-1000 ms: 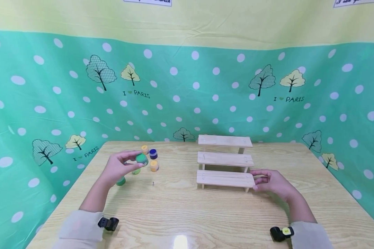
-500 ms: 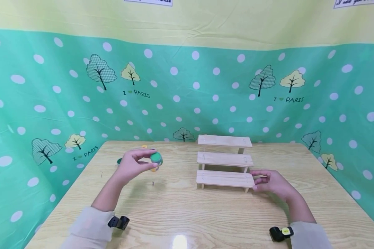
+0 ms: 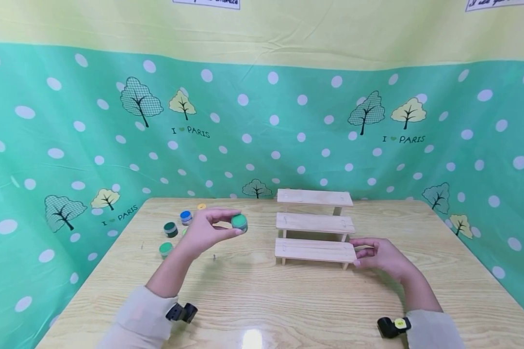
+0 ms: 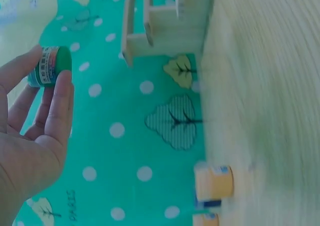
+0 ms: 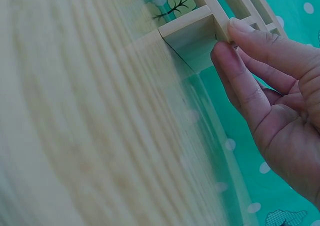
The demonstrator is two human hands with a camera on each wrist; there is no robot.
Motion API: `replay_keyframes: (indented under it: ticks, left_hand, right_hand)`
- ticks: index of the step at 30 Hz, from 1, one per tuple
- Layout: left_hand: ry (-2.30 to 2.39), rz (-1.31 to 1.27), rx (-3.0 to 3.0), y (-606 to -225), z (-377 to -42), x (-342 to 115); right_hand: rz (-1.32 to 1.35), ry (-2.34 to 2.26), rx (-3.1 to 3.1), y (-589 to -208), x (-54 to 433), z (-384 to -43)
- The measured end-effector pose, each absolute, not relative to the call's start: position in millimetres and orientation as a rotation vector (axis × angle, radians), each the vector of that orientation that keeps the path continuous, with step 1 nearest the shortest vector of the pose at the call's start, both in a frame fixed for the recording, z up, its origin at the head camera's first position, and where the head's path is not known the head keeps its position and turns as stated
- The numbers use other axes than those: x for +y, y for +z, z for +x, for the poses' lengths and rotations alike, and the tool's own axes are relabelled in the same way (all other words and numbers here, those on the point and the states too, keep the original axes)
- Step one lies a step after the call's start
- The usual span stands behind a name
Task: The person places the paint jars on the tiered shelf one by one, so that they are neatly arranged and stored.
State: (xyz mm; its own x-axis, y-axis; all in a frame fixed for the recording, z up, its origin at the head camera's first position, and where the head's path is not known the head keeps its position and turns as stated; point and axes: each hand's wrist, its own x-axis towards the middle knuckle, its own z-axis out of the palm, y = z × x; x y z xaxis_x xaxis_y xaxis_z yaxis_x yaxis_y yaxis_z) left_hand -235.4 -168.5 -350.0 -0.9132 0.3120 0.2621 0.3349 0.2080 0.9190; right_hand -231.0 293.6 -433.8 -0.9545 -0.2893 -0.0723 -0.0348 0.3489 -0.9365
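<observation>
Jar [image 3: 239, 223], squat and green-lidded, sits pinched in left grip [image 3: 207, 232]; right grip [image 3: 383, 258] pinches stepped wooden rack [image 3: 315, 223].

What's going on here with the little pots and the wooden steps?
A person is holding a small green-lidded pot up in the air with their left hand. Their right hand grips the end of the lowest step of the wooden stand. The pot is not on the stand; it is off to its left. More pots sit on the table, including a blue pot, a dark green pot and an orange pot.
</observation>
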Motion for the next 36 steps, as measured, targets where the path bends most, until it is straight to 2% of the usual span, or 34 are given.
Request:
replay_keyframes:
  ticks: [8,36]
  left_hand:
    - [-1.878,-0.652,-2.432,-339,-236,-143]
    - [-1.782,-0.925,-2.482,-317,-256,-61]
  right_hand:
    - [-0.294,-1.639,2.391,-434,294,-231]
    - [-0.308,-1.639,2.385,-434,294,-231]
